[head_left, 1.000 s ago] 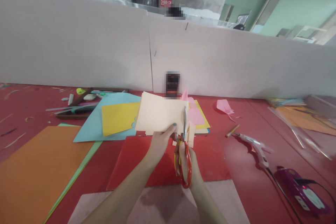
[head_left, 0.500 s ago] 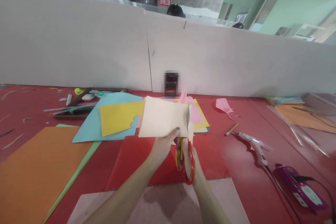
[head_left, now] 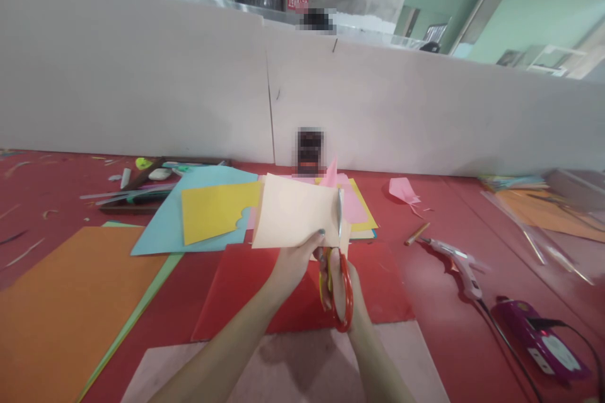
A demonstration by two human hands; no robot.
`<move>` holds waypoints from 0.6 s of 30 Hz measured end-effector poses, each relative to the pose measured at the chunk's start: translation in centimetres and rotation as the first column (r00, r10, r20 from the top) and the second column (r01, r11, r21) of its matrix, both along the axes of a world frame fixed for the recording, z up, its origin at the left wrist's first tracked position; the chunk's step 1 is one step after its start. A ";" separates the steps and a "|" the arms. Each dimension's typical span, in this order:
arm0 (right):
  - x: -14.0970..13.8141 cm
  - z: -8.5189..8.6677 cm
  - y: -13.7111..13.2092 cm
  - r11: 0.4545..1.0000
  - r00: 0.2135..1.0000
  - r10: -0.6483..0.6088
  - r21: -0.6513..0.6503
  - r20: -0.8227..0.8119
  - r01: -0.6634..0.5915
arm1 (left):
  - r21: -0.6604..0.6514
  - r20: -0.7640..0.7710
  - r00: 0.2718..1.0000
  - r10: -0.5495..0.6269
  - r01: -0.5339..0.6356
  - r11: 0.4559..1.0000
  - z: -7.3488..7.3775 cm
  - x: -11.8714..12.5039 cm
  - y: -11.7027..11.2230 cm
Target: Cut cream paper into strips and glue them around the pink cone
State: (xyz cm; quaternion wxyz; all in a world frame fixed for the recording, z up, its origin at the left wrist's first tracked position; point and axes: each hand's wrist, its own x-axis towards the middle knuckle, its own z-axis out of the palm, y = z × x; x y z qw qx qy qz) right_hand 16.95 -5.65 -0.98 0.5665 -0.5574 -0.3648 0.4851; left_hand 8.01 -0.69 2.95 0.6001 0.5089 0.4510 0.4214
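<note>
My left hand (head_left: 297,261) pinches the lower edge of a cream sheet of paper (head_left: 293,211), thumb on top, holding it up above the table. In my right hand (head_left: 341,274) are scissors (head_left: 348,296) with red and yellow handles. Their blades point away from me and lie along the paper's right side, with a narrow strip of cream paper showing just right of them. Beneath both hands lies a red sheet (head_left: 378,289). Behind the cream paper are a yellow sheet (head_left: 212,211) with a scalloped cut-out and a light blue sheet (head_left: 165,227).
Orange paper (head_left: 70,302) covers the left front. To the right lie a glue gun (head_left: 458,258), a purple power strip (head_left: 539,334) with a cord, and a pink paper scrap (head_left: 401,189). A dark tray (head_left: 137,208) holds tools at the back left. A white partition (head_left: 189,88) bounds the table.
The scissor handles have drawn slightly closer together. The cream paper has shifted very slightly to the right; both hands stay in nearly the same place.
</note>
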 end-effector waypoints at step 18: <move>0.0 1.1 -0.5 0.991 0.999 0.024 -0.134 -0.039 -0.029 | 0.004 -0.039 0.999 0.009 -0.008 1.000 -0.5 -0.2 0.5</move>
